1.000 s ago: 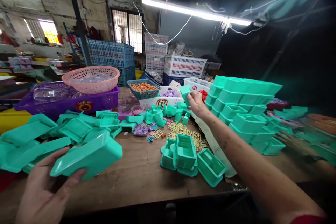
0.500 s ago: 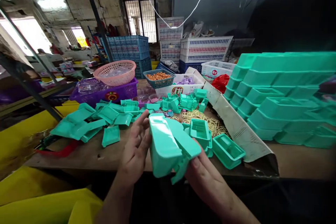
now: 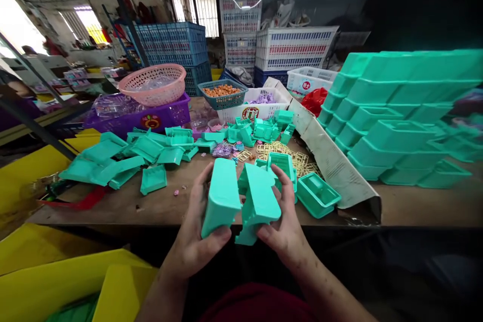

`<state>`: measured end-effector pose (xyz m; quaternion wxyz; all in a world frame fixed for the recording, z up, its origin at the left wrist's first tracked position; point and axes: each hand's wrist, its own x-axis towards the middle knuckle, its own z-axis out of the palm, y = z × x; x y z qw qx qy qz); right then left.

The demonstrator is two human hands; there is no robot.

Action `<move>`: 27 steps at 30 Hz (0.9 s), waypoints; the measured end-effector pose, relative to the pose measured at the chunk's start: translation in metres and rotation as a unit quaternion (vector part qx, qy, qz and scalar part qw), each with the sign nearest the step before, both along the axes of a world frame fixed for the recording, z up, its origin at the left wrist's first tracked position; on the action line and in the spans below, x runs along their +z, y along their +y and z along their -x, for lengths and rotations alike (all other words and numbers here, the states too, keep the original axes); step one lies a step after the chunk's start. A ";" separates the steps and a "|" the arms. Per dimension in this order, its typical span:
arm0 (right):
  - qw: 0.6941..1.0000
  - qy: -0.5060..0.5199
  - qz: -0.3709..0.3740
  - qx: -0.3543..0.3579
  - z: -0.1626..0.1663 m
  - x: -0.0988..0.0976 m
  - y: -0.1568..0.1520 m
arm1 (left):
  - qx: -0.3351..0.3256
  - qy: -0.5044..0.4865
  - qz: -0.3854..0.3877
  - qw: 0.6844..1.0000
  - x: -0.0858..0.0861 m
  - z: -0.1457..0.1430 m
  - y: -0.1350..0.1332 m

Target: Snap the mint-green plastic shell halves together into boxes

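Observation:
My left hand [image 3: 199, 236] is closed around a turquoise plastic shell [image 3: 222, 191] with rounded corners, its thumb along the lower edge. A second turquoise piece [image 3: 262, 193], flat-topped with a notched lower end, is gripped in my right hand [image 3: 285, 226]. Both parts are held upright over the table's front edge, a narrow gap between them. Just behind my right hand stand turquoise boxes [image 3: 283, 162], and an open-topped turquoise box [image 3: 319, 194] lies to their right. What my fingers do behind the parts is hidden.
Loose turquoise panels [image 3: 147, 148] lie left on the table [image 3: 158, 211]. Pale yellow frames [image 3: 277, 151] sit beside a cardboard strip [image 3: 324, 156]. Stacked turquoise boxes [image 3: 400, 110] rise at right. Behind are a purple crate [image 3: 169, 113], pink basket [image 3: 151, 85] and white basket [image 3: 260, 108].
The two turquoise parts have come apart, having overlapped before. My left hand, earlier stretched beside the shell, now grips it. The view has tilted downward.

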<state>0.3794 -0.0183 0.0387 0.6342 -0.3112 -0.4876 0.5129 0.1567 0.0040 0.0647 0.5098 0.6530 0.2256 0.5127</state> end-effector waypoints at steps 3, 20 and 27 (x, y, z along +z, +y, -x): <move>0.999 0.029 -0.003 0.021 0.004 0.004 -0.001 | -0.018 0.024 -0.009 1.000 0.001 0.004 -0.003; 0.999 -0.014 -0.039 -0.003 -0.004 0.011 -0.012 | 0.017 0.110 -0.144 0.983 -0.001 0.008 -0.006; 0.999 -0.028 -0.030 0.000 -0.009 0.013 -0.024 | 0.006 0.090 -0.158 0.983 0.000 0.004 -0.011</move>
